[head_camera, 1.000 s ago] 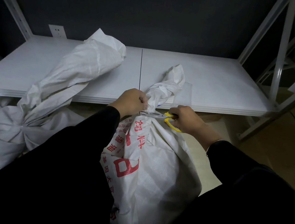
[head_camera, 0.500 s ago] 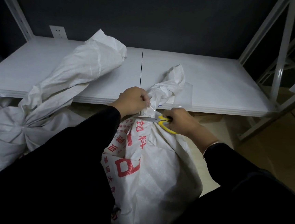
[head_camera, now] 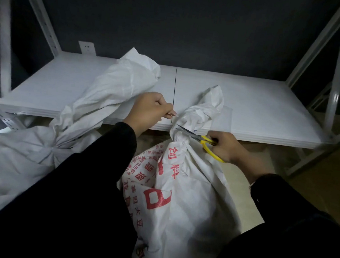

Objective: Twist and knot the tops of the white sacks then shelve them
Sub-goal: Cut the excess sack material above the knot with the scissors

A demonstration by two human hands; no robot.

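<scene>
1. Fingers (head_camera: 167, 113) of left hand (head_camera: 151, 108) curled tight, thumb on forefinger, just beside twisted top (head_camera: 204, 109); anything pinched too small to tell.
2. Right hand (head_camera: 226, 147) curled round handles of yellow scissors (head_camera: 201, 139), blades parted, tips touching neck of printed sack (head_camera: 183, 183).
3. Printed sack on floor (head_camera: 250, 216) before white shelf (head_camera: 265, 108), top leaning over its edge.
4. Second sack (head_camera: 24, 157) at left, tied, top lying on shelf.
5. Dark wall (head_camera: 194, 28), socket (head_camera: 87, 47), white rack uprights (head_camera: 339, 61).
</scene>
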